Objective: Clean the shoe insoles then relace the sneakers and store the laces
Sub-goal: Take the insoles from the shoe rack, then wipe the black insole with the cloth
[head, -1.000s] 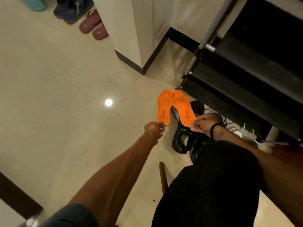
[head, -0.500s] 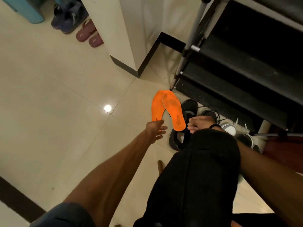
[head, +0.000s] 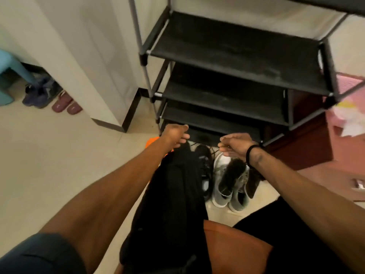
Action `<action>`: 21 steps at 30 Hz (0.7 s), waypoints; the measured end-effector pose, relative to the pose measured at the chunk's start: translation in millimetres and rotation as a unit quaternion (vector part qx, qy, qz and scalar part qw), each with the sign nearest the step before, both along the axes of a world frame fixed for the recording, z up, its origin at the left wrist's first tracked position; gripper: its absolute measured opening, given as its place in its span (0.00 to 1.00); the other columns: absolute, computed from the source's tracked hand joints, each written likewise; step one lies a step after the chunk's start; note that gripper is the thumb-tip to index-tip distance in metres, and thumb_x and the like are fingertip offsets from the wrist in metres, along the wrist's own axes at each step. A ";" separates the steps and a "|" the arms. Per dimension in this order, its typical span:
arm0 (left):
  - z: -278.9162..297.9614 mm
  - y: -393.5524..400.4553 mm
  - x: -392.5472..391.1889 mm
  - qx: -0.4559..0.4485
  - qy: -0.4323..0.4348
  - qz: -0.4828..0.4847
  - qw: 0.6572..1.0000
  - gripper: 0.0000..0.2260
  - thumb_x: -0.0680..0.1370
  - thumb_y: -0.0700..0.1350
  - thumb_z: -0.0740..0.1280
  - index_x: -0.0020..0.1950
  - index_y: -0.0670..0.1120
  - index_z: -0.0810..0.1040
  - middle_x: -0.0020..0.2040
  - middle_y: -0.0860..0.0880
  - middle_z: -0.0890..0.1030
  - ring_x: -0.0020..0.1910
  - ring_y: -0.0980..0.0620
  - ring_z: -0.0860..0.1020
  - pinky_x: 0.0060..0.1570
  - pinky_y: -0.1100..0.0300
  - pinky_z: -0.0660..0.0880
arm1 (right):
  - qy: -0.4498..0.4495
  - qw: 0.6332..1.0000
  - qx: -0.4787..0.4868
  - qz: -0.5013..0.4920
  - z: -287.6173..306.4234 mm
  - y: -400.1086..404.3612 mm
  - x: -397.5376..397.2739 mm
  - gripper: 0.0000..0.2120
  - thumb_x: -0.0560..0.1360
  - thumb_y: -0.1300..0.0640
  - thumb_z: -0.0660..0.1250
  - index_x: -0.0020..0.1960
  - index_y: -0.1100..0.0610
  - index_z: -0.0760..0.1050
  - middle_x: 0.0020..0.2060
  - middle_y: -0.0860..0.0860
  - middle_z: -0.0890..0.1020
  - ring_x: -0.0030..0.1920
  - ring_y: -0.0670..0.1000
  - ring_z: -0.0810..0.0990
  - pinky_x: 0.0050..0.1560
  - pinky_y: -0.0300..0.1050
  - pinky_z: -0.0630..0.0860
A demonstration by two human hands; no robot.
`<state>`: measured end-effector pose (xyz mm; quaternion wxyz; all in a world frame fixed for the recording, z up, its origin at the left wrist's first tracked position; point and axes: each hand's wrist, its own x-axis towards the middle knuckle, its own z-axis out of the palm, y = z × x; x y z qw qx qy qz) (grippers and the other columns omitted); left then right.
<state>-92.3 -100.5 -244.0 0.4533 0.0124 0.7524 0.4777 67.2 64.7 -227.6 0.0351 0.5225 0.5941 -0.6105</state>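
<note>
Head view: your left hand (head: 176, 135) and right hand (head: 234, 144), curled, each pinch a black lace (head: 214, 151) at frame centre; 2 orange insoles (head: 153, 141) lie just left, beneath your left wrist.

bystanders, hallway floor
black shelf rack (head: 237, 50) against wall; maroon slippers (head: 67, 104) beside purple shoes (head: 39, 91) far left; blue stool (head: 8, 76); pink box (head: 349, 107) right.

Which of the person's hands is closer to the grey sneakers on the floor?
Right. The right hand hangs just above the grey sneakers; the left hand is off to their left.
</note>
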 end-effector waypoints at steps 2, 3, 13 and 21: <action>16.6 19.9 15.1 0.005 0.046 -0.033 0.998 0.10 0.83 0.53 0.67 0.59 0.48 0.80 0.42 0.50 0.84 0.36 0.54 0.78 0.37 0.61 0.71 | 0.020 0.999 0.006 -0.034 18.8 14.7 28.1 0.05 0.79 0.63 0.70 0.54 0.63 0.80 0.43 0.60 0.84 0.35 0.51 0.82 0.32 0.42 0.81; 25.2 29.4 23.7 0.007 0.066 -0.051 0.996 0.11 0.83 0.54 0.68 0.59 0.49 0.81 0.43 0.50 0.85 0.37 0.54 0.79 0.37 0.61 0.72 | 0.030 0.998 0.011 -0.048 25.8 22.4 42.5 0.05 0.78 0.63 0.70 0.53 0.63 0.80 0.43 0.61 0.85 0.35 0.51 0.82 0.31 0.42 0.81; 77.6 129.6 148.8 0.044 0.139 -0.188 0.971 0.08 0.83 0.53 0.66 0.59 0.52 0.81 0.47 0.49 0.88 0.42 0.54 0.83 0.42 0.58 0.76 | 0.138 0.975 0.012 -0.176 83.3 80.8 180.2 0.02 0.78 0.61 0.70 0.50 0.58 0.80 0.44 0.57 0.87 0.39 0.50 0.84 0.48 0.48 0.83; 96.3 224.9 240.8 0.089 0.142 -0.259 0.951 0.10 0.82 0.50 0.68 0.63 0.52 0.78 0.46 0.48 0.88 0.37 0.53 0.82 0.40 0.58 0.75 | 0.125 0.938 0.091 -0.312 85.7 152.8 246.3 0.10 0.77 0.66 0.69 0.39 0.56 0.75 0.39 0.57 0.84 0.36 0.52 0.81 0.39 0.46 0.79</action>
